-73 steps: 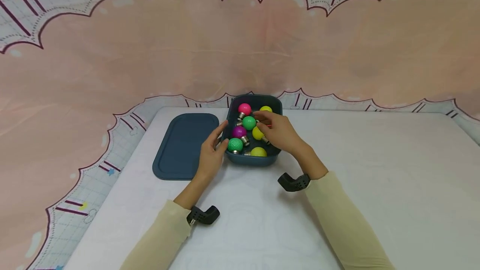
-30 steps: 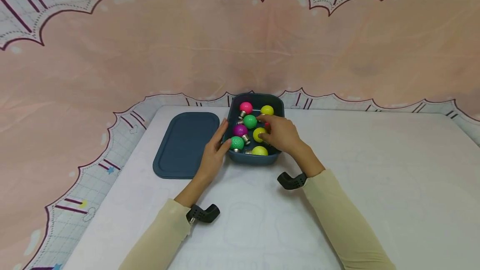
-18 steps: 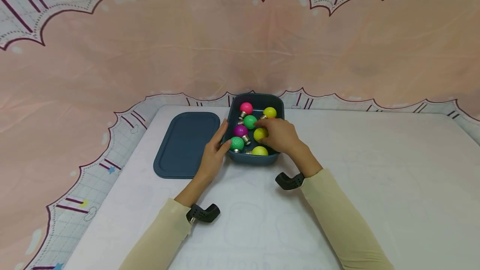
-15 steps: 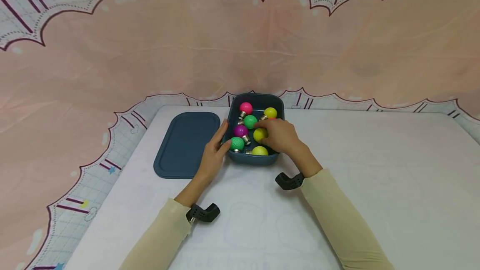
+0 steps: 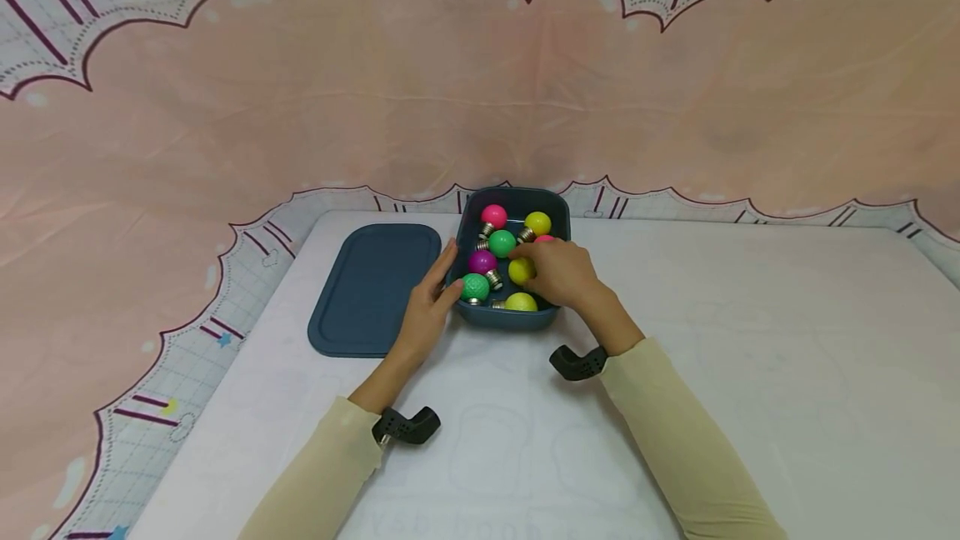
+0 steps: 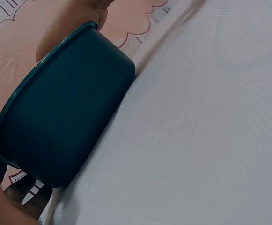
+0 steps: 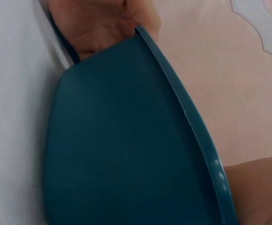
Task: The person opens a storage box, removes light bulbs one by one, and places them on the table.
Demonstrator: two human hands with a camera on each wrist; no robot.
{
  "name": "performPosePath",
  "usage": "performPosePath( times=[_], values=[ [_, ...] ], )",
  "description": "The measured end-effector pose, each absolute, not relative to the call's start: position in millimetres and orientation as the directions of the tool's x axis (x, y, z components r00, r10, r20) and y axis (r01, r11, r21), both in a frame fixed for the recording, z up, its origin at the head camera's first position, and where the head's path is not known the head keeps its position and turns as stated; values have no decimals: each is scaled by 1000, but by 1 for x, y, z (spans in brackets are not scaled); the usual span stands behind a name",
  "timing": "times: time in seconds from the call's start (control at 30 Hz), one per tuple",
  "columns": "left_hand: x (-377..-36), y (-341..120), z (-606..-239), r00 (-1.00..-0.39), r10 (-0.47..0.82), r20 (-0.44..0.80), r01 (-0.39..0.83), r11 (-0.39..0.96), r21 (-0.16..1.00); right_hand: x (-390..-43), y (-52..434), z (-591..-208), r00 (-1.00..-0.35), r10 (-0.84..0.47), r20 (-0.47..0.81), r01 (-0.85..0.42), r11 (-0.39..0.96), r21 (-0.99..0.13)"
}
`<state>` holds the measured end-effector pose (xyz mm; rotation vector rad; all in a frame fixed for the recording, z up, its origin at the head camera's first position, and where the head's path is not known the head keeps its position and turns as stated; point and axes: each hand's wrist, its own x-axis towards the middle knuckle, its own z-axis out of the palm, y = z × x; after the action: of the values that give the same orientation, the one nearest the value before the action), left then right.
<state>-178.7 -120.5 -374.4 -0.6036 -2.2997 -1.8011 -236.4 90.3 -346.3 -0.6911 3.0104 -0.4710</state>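
A dark blue box (image 5: 504,319) holds several coloured light bulbs with metal screw bases. My left hand (image 5: 426,307) holds its near left corner, thumb at the rim and fingers along the outer left wall. My right hand (image 5: 557,272) reaches in from the right with bent fingers, at a pink bulb (image 5: 543,238). Only that bulb's top shows past the hand; the fingertips' grip is hidden. A yellow bulb (image 5: 521,272) lies by the right fingers, and a green bulb (image 5: 502,243) is close to the index finger. In the right wrist view, the box wall (image 7: 112,136) hides the bulbs.
A flat dark blue lid (image 5: 367,290) lies left of the box on the white table (image 5: 675,407). Other bulbs in the box include a purple one (image 5: 482,262) and a back yellow one (image 5: 537,223). A patterned backdrop (image 5: 480,90) stands behind.
My right hand has shifted slightly forward and left inside the box, and the pink bulb shows beyond it. The back yellow bulb has moved slightly. My left hand stays at the box.
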Motion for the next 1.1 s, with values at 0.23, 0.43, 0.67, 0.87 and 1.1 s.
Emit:
performPosePath(
  times=[0.23,0.43,0.67,0.87,1.1],
  values=[
    [-179,-120,-374,-904,219,367,409,197,891,-236,90,-345,-903,-427,31,-418,864,-281],
    [-179,-121,-375,-903,219,370,413,200,889,-236,89,-346,-904,-425,35,-418,867,-272],
    [-178,-120,-374,-920,211,331,372,199,907,-236,90,-347,-906,-418,71,-419,856,-303],
    [-180,-120,-378,-919,211,333,372,190,908,-237,93,-345,-904,-404,138,-424,811,-402],
    [-198,-126,-405,-909,201,364,400,179,899,-239,98,-341,-899,-391,198,-435,739,-514]
  ],
)
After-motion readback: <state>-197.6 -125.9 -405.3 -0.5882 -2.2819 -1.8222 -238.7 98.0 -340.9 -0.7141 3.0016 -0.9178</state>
